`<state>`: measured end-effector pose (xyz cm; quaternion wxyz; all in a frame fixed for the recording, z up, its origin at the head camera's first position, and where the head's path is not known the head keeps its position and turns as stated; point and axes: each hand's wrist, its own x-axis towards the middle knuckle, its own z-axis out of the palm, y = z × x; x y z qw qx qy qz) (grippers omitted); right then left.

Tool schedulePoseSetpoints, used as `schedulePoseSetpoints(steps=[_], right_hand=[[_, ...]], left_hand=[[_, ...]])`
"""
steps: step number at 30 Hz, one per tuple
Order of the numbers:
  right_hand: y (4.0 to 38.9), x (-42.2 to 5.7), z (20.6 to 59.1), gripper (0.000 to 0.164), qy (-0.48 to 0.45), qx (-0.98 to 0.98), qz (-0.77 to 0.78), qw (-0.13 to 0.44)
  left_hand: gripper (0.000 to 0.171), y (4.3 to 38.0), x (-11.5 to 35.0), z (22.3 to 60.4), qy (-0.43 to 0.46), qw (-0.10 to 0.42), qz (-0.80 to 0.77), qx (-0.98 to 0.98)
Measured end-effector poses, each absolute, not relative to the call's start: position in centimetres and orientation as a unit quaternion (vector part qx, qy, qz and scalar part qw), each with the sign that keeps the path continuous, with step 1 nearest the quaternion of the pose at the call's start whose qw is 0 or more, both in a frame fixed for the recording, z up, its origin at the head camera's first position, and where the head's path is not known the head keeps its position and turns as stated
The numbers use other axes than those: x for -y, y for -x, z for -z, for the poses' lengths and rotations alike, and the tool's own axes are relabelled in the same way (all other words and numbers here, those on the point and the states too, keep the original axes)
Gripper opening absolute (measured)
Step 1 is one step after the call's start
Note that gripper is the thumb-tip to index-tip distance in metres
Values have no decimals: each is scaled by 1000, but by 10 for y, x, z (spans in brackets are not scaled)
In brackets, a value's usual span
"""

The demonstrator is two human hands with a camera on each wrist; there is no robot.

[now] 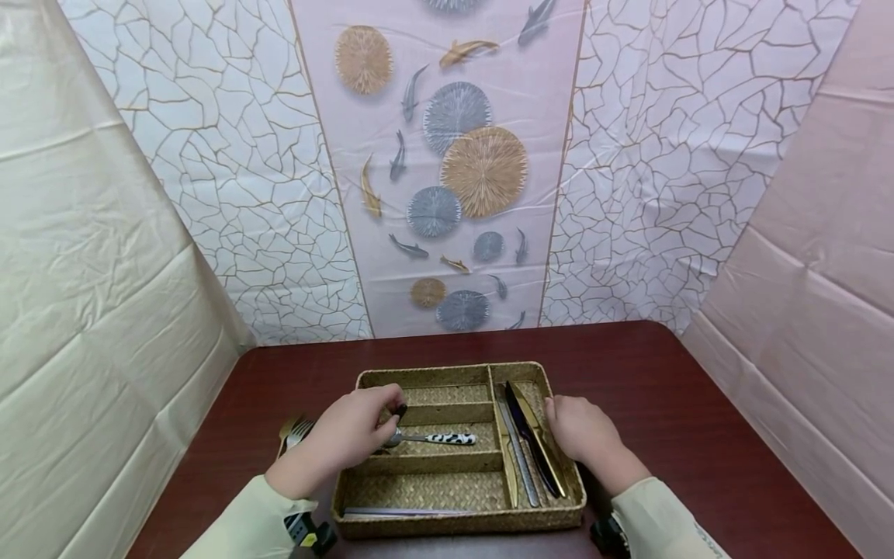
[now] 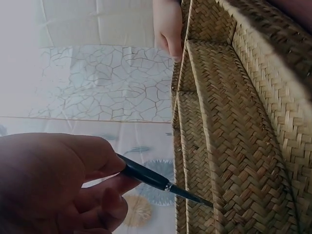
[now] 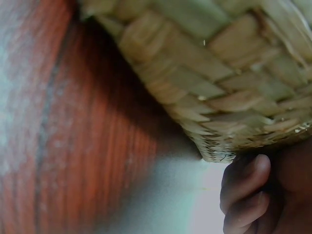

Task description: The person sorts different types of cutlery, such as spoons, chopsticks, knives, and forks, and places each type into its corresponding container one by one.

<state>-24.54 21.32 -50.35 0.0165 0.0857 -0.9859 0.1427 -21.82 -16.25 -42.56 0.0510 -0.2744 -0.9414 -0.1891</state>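
Observation:
My left hand (image 1: pixel 352 427) pinches a black-handled utensil (image 2: pixel 146 174) between thumb and fingers, above the woven tray (image 1: pixel 447 530). A metal collar joins its handle to a slim neck; the head is hidden, so I cannot tell its kind. Under the hand, in the middle left compartment, lies a piece of cutlery with a black-and-white patterned handle (image 1: pixel 450 439), its head partly covered. My right hand (image 1: pixel 583 431) grips the tray's right side, thumb at the rim. In the right wrist view its curled fingers (image 3: pixel 246 183) are against the woven wall.
Several knives (image 1: pixel 520 435), gold, silver and black, lie lengthwise in the tray's right compartment. Thin pale sticks (image 1: pixel 405 512) lie in the front compartment. Left of the tray, forks (image 1: pixel 299 432) and a gold piece rest on the dark red table (image 1: pixel 698 442), partly behind my left arm.

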Motion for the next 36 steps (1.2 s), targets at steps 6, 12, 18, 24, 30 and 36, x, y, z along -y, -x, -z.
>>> schedulePoseSetpoints(steps=[6,12,18,24,30,36], right_hand=[[245,-215,504,44,-83,985,-147,22],[244,-216,505,45,-79,986,-149,22],[243,-217,503,45,-78,985,-151,23],[243,-216,504,45,-73,985,-153,17],[244,-214,505,42,-77,986,-148,19],[242,-211,500,39,-76,987,-144,11]], left_hand=[[11,228,159,428,284,26,166,944],[10,240,150,434,303,1,143,942],[9,250,135,441,312,-17,113,943],[15,255,119,447,340,-30,86,936],[17,257,107,449,374,-48,90,922],[15,259,95,447,387,-76,82,915]])
